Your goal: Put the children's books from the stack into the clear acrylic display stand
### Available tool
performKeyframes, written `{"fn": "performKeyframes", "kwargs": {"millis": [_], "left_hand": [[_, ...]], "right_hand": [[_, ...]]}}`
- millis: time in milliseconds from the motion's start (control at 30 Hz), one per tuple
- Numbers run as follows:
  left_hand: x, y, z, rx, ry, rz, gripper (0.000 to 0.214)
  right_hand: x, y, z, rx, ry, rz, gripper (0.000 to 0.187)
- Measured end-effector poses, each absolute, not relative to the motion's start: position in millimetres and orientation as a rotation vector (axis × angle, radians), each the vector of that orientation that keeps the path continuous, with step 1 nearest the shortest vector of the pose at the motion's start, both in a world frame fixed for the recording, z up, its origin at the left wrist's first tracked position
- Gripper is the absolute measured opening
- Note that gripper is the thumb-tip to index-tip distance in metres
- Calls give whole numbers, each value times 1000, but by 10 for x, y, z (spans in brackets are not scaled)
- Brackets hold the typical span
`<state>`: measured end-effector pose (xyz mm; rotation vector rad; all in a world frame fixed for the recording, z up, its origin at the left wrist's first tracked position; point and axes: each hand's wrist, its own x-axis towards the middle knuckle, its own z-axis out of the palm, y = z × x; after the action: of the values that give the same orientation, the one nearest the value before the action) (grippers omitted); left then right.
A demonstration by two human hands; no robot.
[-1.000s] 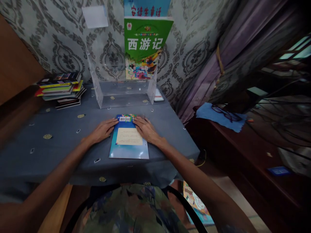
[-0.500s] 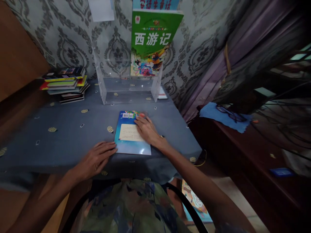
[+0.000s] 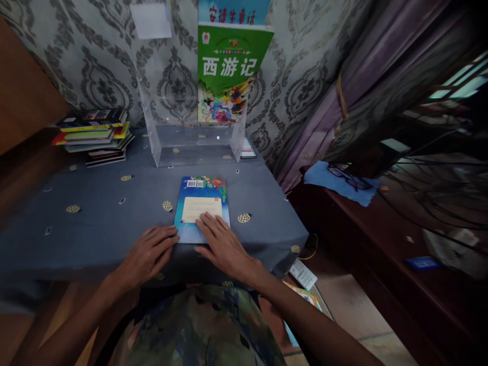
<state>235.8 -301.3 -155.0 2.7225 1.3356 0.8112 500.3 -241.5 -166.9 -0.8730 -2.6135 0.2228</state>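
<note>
1. The blue book lies flat, back cover up, on the cloth-covered worktop. Its near edge sits close to the worktop's front drop.
2. The right hand rests palm down across the book's near edge, fingers spread onto the cover. Its grip is released and nothing is pinched.
3. The left hand lies flat just left of the book, with its fingertips touching the near left corner. That grip is released too.
4. With both palms flat, the book seems best handled by light, even pressure through the finger pads. The glossy cover looks likely to skid, and the cloth could bunch beneath it. Contact on both sides of the near edge should keep the book square.
5. Beyond the book stands a clear acrylic stand with a green book upright in it.
6. A stack of books lies beyond and left of the blue book, well apart.
</note>
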Motion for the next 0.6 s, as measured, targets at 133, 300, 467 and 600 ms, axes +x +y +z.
{"fn": "performKeyframes", "kwargs": {"millis": [133,300,467,600], "left_hand": [[2453,-2984,-1579,2757,1433,728,22],[2598,-2899,-1712,2852,1564,561,44],[2639,-2950,-1775,2967,1563,566,45],[2598,-3124,-1710,3018,1423,660,48]], "right_hand": [[5366,-2432,-1796,-862,-2594,122,63],[5520,-2422,-1839,-845,-2558,68,50],[5546,-2480,-1802,-795,-2472,82,40],[5629,-2604,-1705,-617,-2422,135,32]]}}
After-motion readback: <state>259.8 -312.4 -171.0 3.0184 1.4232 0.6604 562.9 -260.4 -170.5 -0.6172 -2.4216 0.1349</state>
